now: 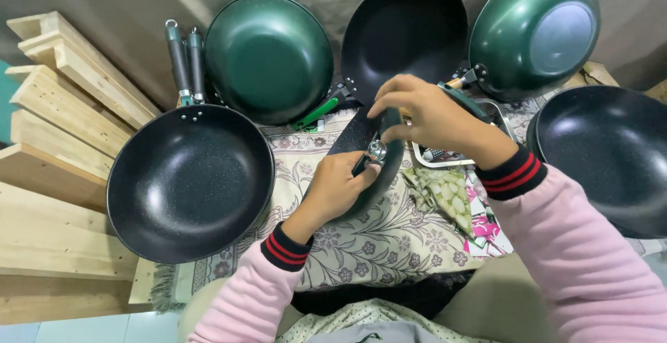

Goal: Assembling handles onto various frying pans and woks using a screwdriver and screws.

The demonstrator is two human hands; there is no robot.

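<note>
Pink sleeves [577,259] nearest; your left hand [340,186] clamps a metal fitting [376,150] against the pan [379,159], right hand [427,117] pinching pan's rim above. Keep fitting square w/ steady grip.

The person wears a soft pink top with long sleeves. The left sleeve [243,301] and the right sleeve [583,259] are both pink and look a bit fuzzy. Each sleeve ends in a dark cuff, black or maybe very dark blue, with two thin red stripes going round it. The left cuff [283,247] and the right cuff [513,172] match. The left hand [340,186] and the right hand [427,113] are bare, with no gloves. No rings or watch can be seen from here.
</note>
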